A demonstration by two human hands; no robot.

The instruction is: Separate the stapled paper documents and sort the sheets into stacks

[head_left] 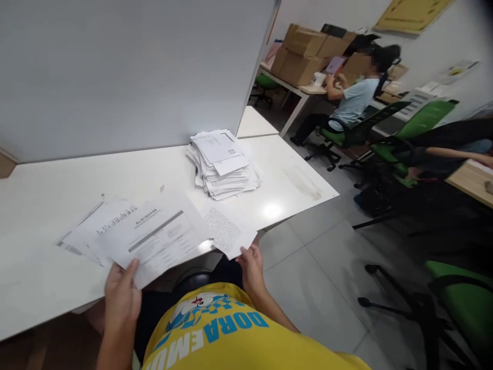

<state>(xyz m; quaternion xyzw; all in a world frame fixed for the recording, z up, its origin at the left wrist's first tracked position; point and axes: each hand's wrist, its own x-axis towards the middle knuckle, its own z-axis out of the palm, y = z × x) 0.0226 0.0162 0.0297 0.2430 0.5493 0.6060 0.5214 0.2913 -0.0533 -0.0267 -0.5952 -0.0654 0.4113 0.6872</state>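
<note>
My left hand (124,290) grips several fanned printed sheets (157,239) by their near edge, thumb on top. They spread over the front of the white table (34,216). Between the thumb and fingers of my right hand (251,262) is the corner of a smaller sheet (227,231) filled with dense lines of text. Its far end meets the right side of the fanned sheets; whether they overlap or just touch I cannot tell. Behind both hands a thick, uneven stack of papers (223,162) rests against the partition.
A grey partition (127,72) rises along the table's back edge. To the right are grey floor tiles (308,267) and green office chairs (458,298). Farther off, a person in a light blue shirt (356,100) sits by cardboard boxes (296,67). Another person's arm (458,153) shows at far right.
</note>
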